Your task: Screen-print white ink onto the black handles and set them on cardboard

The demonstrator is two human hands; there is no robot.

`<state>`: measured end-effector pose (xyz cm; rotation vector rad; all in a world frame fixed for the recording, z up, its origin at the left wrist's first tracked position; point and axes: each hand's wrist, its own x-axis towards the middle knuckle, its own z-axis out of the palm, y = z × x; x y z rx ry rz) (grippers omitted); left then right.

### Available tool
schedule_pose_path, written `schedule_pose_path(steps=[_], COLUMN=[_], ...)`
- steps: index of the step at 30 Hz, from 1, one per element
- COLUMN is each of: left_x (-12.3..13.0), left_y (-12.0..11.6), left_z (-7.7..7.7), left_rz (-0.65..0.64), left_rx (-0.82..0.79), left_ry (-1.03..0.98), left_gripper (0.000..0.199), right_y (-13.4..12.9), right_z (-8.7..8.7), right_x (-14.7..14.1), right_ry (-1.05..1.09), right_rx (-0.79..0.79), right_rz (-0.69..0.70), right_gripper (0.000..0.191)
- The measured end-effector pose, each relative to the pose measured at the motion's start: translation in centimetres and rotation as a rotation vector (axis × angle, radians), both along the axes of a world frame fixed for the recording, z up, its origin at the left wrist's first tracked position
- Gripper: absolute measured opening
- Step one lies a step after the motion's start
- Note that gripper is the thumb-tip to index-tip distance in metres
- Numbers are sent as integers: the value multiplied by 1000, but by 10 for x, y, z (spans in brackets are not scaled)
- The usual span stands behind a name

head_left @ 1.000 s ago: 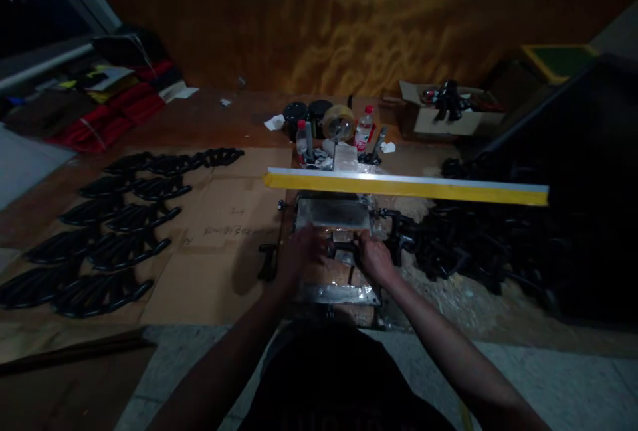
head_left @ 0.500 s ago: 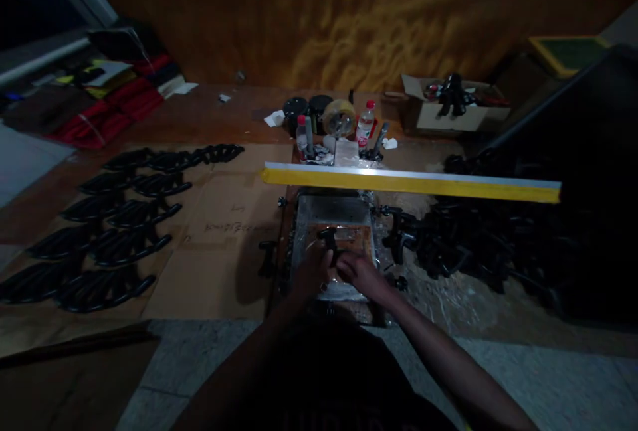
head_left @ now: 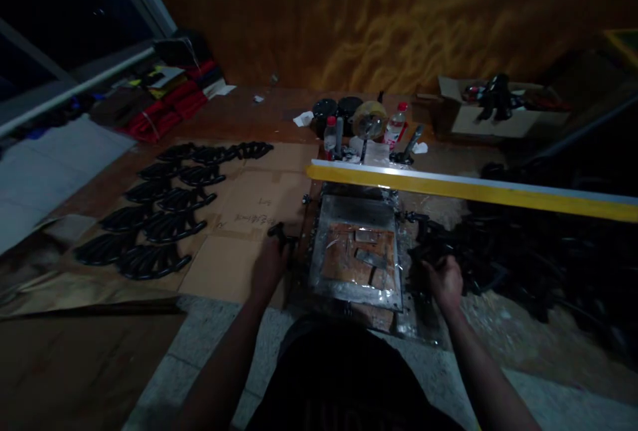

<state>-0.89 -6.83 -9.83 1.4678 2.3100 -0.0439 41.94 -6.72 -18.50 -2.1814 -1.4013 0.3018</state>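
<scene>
- Black moulded part (head_left: 278, 233): in L hand, lower centre-left of frame, just left of metal jig plate, above cardboard sheet (head_left: 234, 268).
- L hand (head_left: 269, 268): clenched on lower end of part. Exact finger placement not visible in low light.
- R hand (head_left: 442, 283): lower right of frame, at near edge of heap of black parts (head_left: 503, 248). Fingers curled; cannot tell if grasping a part, as dark parts and dim light hide the contact.
- Metal jig plate (head_left: 353, 210): between hands, well clear of both. Clear film (head_left: 343, 261) covers orange-brown patches on plate; no black part visible on it.
- Yellow bar w/ white top edge (head_left: 473, 193): spans centre to right edge of frame, just above plate.
- Rows of black parts (head_left: 169, 218): laid side by side on cardboard, left of frame.
- Wooden counter (head_left: 239, 115), upper centre: black jars (head_left: 323, 109), tape roll (head_left: 369, 119), 2 plastic bottles (head_left: 396, 124). Cardboard box (head_left: 498, 122) w/ black parts, upper right.
- Handling notes (judgement):
  - Grip part by its end, away from any face to be kept clean.
  - Keep hands and parts off film.
  - Take one part at a time from heap; check it is free of neighbours before lifting.
  - Keep spacing even when placing in rows.
</scene>
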Motion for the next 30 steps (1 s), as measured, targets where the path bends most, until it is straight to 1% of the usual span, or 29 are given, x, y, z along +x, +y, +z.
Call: schedule_pose_path(steps=[1, 2, 3, 4, 5, 7, 9, 10, 12, 14, 16, 17, 19, 21, 23, 25, 27, 28, 30], left_x=[-16, -29, -39, -46, -50, -54, -55, -56, -55, -51, -40, -33, -13, 12, 38, 60, 74, 79, 83], left_y=[-2, -5, -6, -8, -8, -8, -6, -4, 4, 16, 34, 44, 64, 81, 92, 94, 89, 85, 77], left_z=[-8, -17, -25, -33, -39, -45, -42, -38, -26, -11, 8, 18, 42, 70, 99, 124, 139, 143, 144], left_rz=[30, 36, 18, -19, -64, -144, -176, -175, -157, -142, -145, -150, -157, -161, -161, -171, -170, -164, -135], left_rx=[-29, -63, -96, -123, -140, -154, -169, -176, -163, -92, 38, 124, 335, 562, 730, 790, 787, 784, 783], left_ry=[29, 53, 69, 75, 80, 96, 120, 135, 154, 148, 95, 38, -156, -463, -810, -1053, -1152, -1174, -1208], left_gripper=[54, 54, 53, 52, 51, 51, 53, 54, 57, 56, 51, 48, 40, 38, 45, 52, 55, 55, 55], right_y=[0, 1, 2, 4, 7, 14, 21, 25, 32, 38, 42, 43, 41, 37, 31, 27, 25, 25, 24], right_z=[5, 12, 22, 32, 42, 60, 70, 73, 75, 76, 78, 79, 82, 83, 84, 83, 83, 83, 85], right_x=[-2, -5, -10, -17, -26, -49, -73, -84, -101, -113, -122, -126, -133, -140, -143, -142, -138, -136, -133], right_ry=[29, 73, 127, 183, 234, 316, 364, 378, 404, 408, 320, 225, -25, -242, -366, -427, -465, -480, -505], right_rx=[27, 38, 40, 42, 46, 53, 42, 28, -16, -74, -128, -144, -137, -103, -88, -110, -143, -159, -183], right_rz=[-54, -77, -64, -15, 69, 299, 496, 566, 678, 785, 843, 842, 806, 774, 754, 736, 746, 758, 775], right_gripper=[49, 50, 51, 50, 48, 42, 40, 40, 38, 30, 22, 21, 24, 28, 32, 35, 38, 40, 42])
